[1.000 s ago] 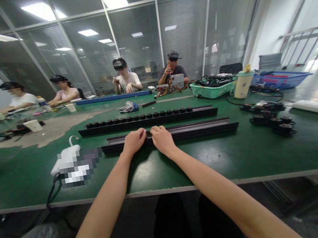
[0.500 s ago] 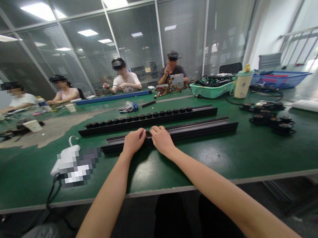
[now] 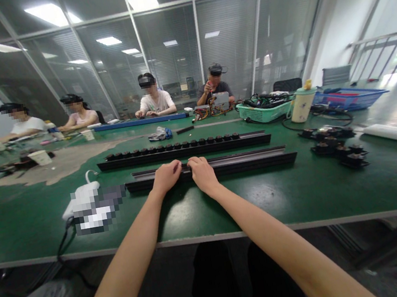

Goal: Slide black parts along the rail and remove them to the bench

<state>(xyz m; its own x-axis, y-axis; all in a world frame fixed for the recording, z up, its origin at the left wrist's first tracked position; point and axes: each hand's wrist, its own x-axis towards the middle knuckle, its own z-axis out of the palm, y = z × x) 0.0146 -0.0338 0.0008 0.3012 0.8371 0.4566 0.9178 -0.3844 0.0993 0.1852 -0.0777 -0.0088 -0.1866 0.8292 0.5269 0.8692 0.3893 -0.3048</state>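
Green-matted counter (image 3: 342,190) in a glass-walled workroom: a long black rail (image 3: 247,165) lies across it, its long axis running left to right, parallel to the near edge. Left hand (image 3: 167,177) and right hand (image 3: 201,173) sit side by side on it, fingers (image 3: 196,160) curled closely over its upper edge, holding it. Just beyond lies a second rail (image 3: 184,153) topped with a row of black knobs (image 3: 171,147).

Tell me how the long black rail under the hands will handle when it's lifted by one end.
The long black rail looks stiff, since it lies straight along the green mat without visible sag. Its long, slim shape would probably make it feel heavy and swing when lifted by one end. Its flat-looking base suggests it's unlikely to roll under the left hand and right hand.
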